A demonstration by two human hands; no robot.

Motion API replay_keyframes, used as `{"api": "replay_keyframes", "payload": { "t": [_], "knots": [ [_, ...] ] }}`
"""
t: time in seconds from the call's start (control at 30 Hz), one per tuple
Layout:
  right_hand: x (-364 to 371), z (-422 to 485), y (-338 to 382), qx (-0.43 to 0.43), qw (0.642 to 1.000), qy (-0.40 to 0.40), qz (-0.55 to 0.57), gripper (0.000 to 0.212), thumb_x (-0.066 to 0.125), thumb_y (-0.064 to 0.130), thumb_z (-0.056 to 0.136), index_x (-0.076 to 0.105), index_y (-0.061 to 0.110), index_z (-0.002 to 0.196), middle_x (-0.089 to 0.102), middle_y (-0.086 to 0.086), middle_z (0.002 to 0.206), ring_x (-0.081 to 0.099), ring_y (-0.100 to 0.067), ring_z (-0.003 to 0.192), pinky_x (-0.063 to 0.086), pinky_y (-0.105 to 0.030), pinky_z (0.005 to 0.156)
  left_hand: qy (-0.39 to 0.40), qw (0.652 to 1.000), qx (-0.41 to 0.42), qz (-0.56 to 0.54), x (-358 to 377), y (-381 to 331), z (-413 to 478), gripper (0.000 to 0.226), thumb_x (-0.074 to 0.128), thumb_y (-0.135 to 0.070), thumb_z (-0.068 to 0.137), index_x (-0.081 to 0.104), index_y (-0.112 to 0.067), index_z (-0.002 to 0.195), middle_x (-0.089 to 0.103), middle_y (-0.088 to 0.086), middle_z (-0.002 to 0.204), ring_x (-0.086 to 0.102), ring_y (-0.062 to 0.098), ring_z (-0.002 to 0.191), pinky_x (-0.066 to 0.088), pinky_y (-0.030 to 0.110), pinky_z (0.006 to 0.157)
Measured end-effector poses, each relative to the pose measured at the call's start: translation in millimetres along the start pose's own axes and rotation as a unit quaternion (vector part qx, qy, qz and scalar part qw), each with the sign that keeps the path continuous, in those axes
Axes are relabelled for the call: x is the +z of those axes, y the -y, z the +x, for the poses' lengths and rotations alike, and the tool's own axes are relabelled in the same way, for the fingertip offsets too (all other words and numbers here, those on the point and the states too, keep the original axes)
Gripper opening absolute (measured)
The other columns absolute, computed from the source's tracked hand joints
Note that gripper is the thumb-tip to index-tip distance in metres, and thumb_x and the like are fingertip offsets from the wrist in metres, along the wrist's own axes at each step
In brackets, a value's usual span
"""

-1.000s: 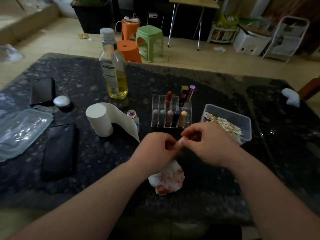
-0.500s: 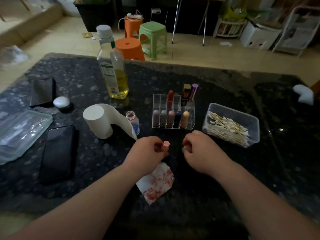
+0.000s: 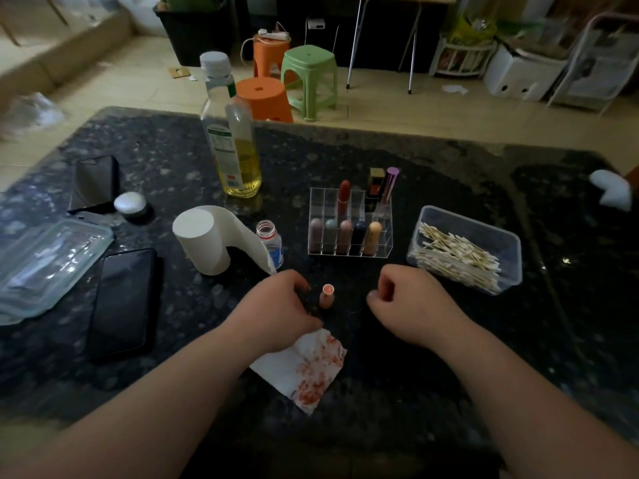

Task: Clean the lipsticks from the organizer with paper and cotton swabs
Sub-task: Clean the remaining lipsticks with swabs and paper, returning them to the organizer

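Observation:
A peach lipstick tube (image 3: 326, 296) stands upright on the dark table, open end up, between my hands. My left hand (image 3: 276, 305) lies just left of it, apart from it, fingers curled; the red-stained paper (image 3: 306, 369) sticks out from under its lower fingers. My right hand (image 3: 409, 305) hovers to the tube's right with fingers curled round a small piece, apparently the cap, mostly hidden. The clear organizer (image 3: 349, 252) behind holds several lipsticks. A clear box (image 3: 466, 219) of cotton swabs (image 3: 456, 261) stands to the right.
A paper roll (image 3: 202, 243) and a small open bottle (image 3: 268, 236) stand left of the organizer, with an oil bottle (image 3: 235, 146) behind them. Two phones (image 3: 121, 299) (image 3: 93, 181), a plastic lid (image 3: 45, 261) and a round white case (image 3: 130, 203) lie at the left.
My hands pulled apart from the tube. The left hand set the tube upright on the table and let go of it; the right hand drew away to the right.

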State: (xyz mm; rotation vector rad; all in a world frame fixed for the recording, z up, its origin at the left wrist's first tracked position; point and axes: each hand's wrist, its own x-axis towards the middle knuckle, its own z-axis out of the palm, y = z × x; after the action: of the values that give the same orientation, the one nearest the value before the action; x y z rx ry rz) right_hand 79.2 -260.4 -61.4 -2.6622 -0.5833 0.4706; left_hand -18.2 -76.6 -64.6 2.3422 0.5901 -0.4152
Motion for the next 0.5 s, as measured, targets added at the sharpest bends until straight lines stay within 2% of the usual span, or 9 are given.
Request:
{"api": "replay_keyframes", "payload": {
  "t": [0.07,0.1,0.13,0.2,0.3,0.4,0.5],
  "knots": [
    [-6,-9,2,-0.001,0.99,-0.02,0.14,0.018,0.075,0.038,0.087,0.065,0.025,0.08,0.069,0.003,0.082,0.066,-0.013,0.078,0.058,-0.035,0.073,0.002,0.999,0.031,-0.033,-8,-2,-16,0.041,0.085,-0.037,0.081,0.062,-0.029,0.115,0.072,-0.012,0.085,0.067,0.0,0.077,0.053,0.018,0.071],
    [-10,-16,6,-0.007,0.973,-0.017,0.231,0.019,0.08,0.037,0.083,0.067,0.023,0.082,0.073,0.002,0.085,0.069,-0.013,0.082,0.059,-0.035,0.076,0.004,0.997,0.053,-0.064,-11,-3,-24,0.035,0.085,-0.035,0.081,0.064,-0.032,0.109,0.073,-0.012,0.084,0.068,-0.001,0.076,0.055,0.016,0.071],
    [-14,-26,11,-0.018,0.945,-0.007,0.327,0.024,0.084,0.034,0.077,0.068,0.019,0.085,0.076,0.0,0.089,0.072,-0.015,0.087,0.059,-0.036,0.08,0.007,0.992,0.078,-0.1,-14,-4,-32,0.033,0.085,-0.033,0.08,0.065,-0.035,0.106,0.074,-0.012,0.085,0.069,-0.002,0.077,0.057,0.017,0.074],
    [-22,-43,18,-0.041,0.884,0.018,0.465,0.037,0.085,0.03,0.064,0.067,0.01,0.09,0.078,-0.006,0.095,0.074,-0.019,0.094,0.059,-0.038,0.085,0.026,0.978,0.126,-0.164,-19,-8,-48,0.041,0.085,-0.029,0.08,0.065,-0.036,0.114,0.076,-0.012,0.092,0.072,0.001,0.084,0.059,0.022,0.082],
    [-27,-60,25,-0.056,0.852,0.048,0.519,0.041,0.083,0.024,0.061,0.067,0.006,0.095,0.077,-0.01,0.094,0.075,-0.022,0.093,0.058,-0.033,0.08,0.056,0.953,0.176,-0.241,-22,-15,-65,0.048,0.082,-0.022,0.082,0.063,-0.037,0.124,0.076,-0.009,0.098,0.074,0.008,0.092,0.06,0.027,0.085],
    [-28,-69,29,-0.056,0.84,0.072,0.535,0.034,0.082,0.02,0.07,0.071,0.004,0.098,0.077,-0.012,0.096,0.075,-0.025,0.094,0.058,-0.035,0.08,0.057,0.933,0.198,-0.296,-19,-20,-75,0.035,0.076,-0.022,0.087,0.068,-0.036,0.118,0.077,-0.008,0.1,0.074,0.011,0.091,0.06,0.028,0.084],
    [-28,-79,32,-0.028,0.795,0.101,0.597,0.027,0.074,0.009,0.083,0.069,-0.003,0.107,0.076,-0.017,0.102,0.074,-0.028,0.098,0.059,-0.034,0.079,0.041,0.915,0.2,-0.347,-13,-20,-80,0.025,0.071,-0.029,0.087,0.075,-0.032,0.111,0.077,-0.004,0.098,0.073,0.013,0.088,0.058,0.031,0.084]
  ]
}}
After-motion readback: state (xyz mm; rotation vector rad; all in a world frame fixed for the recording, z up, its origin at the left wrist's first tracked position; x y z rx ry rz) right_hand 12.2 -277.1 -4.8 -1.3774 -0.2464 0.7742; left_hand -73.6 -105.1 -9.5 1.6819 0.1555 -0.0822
